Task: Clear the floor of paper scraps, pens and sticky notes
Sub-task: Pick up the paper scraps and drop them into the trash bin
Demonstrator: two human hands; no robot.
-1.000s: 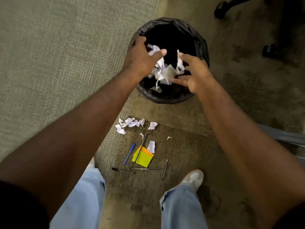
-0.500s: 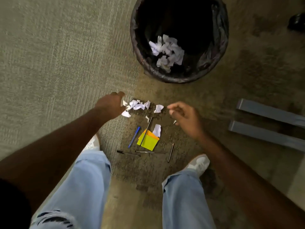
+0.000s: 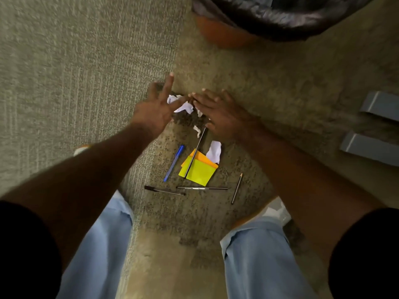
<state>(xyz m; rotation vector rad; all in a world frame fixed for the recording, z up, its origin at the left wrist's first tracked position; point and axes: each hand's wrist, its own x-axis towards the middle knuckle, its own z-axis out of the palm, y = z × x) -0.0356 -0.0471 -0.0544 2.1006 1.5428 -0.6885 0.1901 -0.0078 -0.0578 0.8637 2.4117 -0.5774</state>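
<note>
Progress partial: most clutter still on carpet floor (image 3: 280, 93). Left hand (image 3: 154, 110) and right hand (image 3: 222, 113) both down over white paper scraps (image 3: 183, 104), fingers (image 3: 168, 83) spread, gripping nothing visible. Left to collect: loose scrap (image 3: 214, 151), sticky notes (image 3: 199, 170), blue pen (image 3: 173, 162), black pens (image 3: 201, 187), pencil (image 3: 236, 188). Bin (image 3: 280, 16) cropped at top edge, contents hidden. Scraps under right palm not visible; frame motion-blurred
</note>
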